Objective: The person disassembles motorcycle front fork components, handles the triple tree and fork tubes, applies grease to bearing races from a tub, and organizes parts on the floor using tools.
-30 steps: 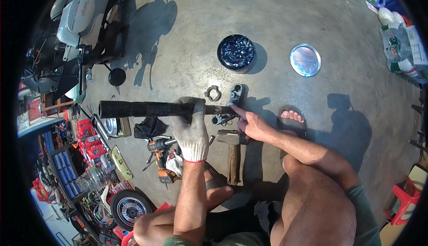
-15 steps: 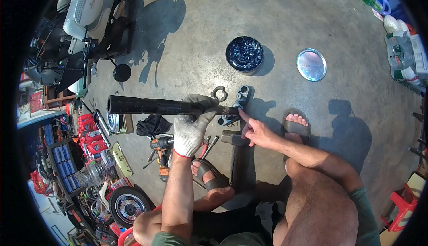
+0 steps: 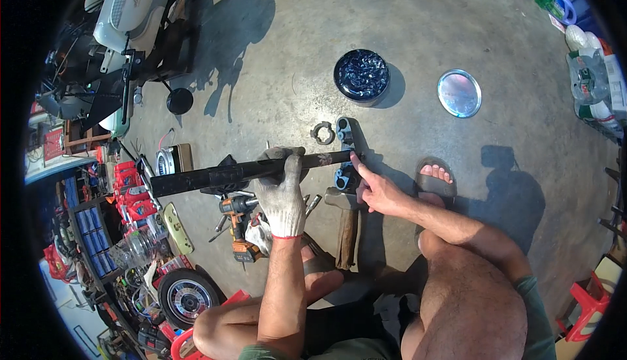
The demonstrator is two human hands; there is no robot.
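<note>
My left hand point(image 3: 281, 187), in a white and grey work glove, is wrapped round a long black metal tube point(image 3: 222, 176). The tube is wider at its left end and narrows toward the right. My bare right hand point(image 3: 382, 192) touches the narrow end with its outstretched index finger, the other fingers curled with nothing visible in them. Around that end lies a grey two-holed clamp bracket point(image 3: 343, 129); whether it joins the tube I cannot tell. Just left of the bracket, a dark notched ring point(image 3: 322, 133) rests on the floor. A hammer point(image 3: 347, 236) with a wooden handle lies below the bracket.
A round tin of dark blue grease point(image 3: 361, 76) stands ahead, with its shiny lid point(image 3: 459, 93) to the right. An orange and black cordless drill point(image 3: 240, 226) lies near my left foot. A motorbike point(image 3: 124, 17), a wheel point(image 3: 187, 299) and toolboxes crowd the left side.
My left hand has turned the tube, its wide end swinging nearer to me. The clamp bracket has also turned and now lies more upright in view. My right index finger stays at the narrow end.
</note>
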